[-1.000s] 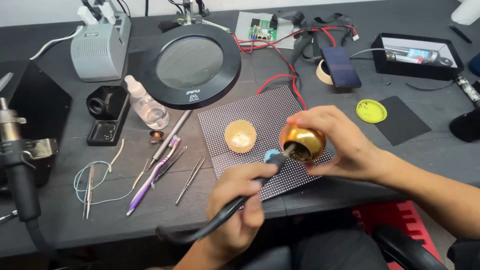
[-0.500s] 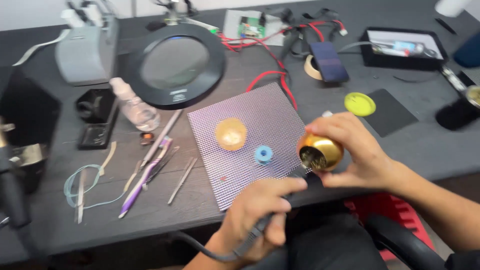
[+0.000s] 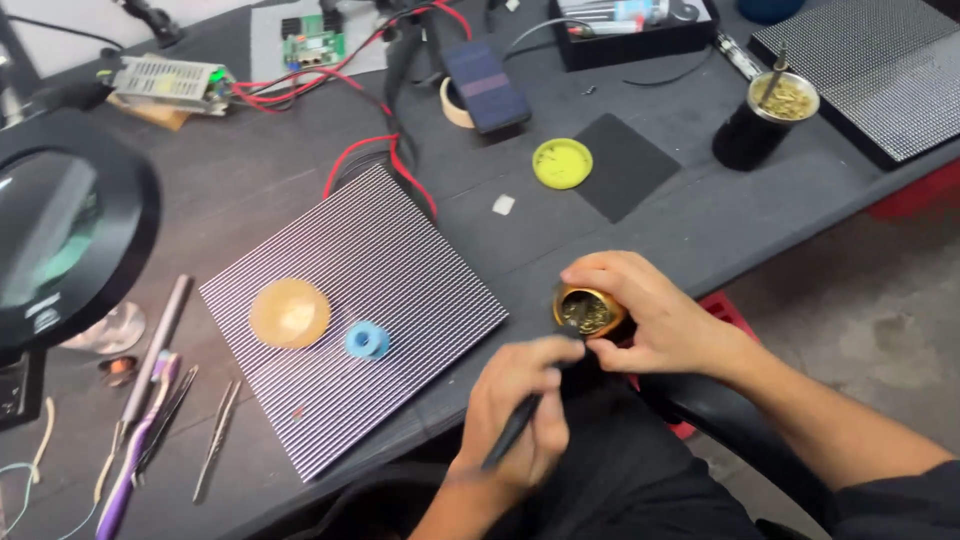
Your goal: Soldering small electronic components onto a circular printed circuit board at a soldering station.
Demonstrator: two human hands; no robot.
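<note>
Presently catalogued: right hand (image 3: 655, 320), grip closed around a small gold tin (image 3: 590, 310) of brass-coloured wool, held just off the worktop's (image 3: 200, 220) near edge at about 4 o'clock from the LED panel (image 3: 350, 310). Left hand (image 3: 520, 410), grip clamped on a black pen-shaped tool (image 3: 520, 425), its tip pushed into the tin's mouth.

On the panel: one amber round dish (image 3: 290, 312) and, touching nothing, a blue ring (image 3: 367, 340) just beside it at 4 o'clock.

Containers and flat items: yellow-green round lid (image 3: 562, 163) at 1 o'clock from the panel, beside a black square mat (image 3: 625, 165); black cup (image 3: 765, 120) with brass wool on top at the mat's 2 o'clock; black rectangular tray (image 3: 630, 25) along the far edge; green circuit board (image 3: 312, 45) on a grey sheet at 11 o'clock. Round black magnifier lamp (image 3: 60, 225) at 9 o'clock; tweezers (image 3: 215, 440) and a purple pen (image 3: 135, 455) at 8 o'clock.

Open room: bare worktop between panel and mat; floor open at 3 o'clock.

Change: both hands and the tin have moved off the panel toward the near edge; the blue ring now lies uncovered.
</note>
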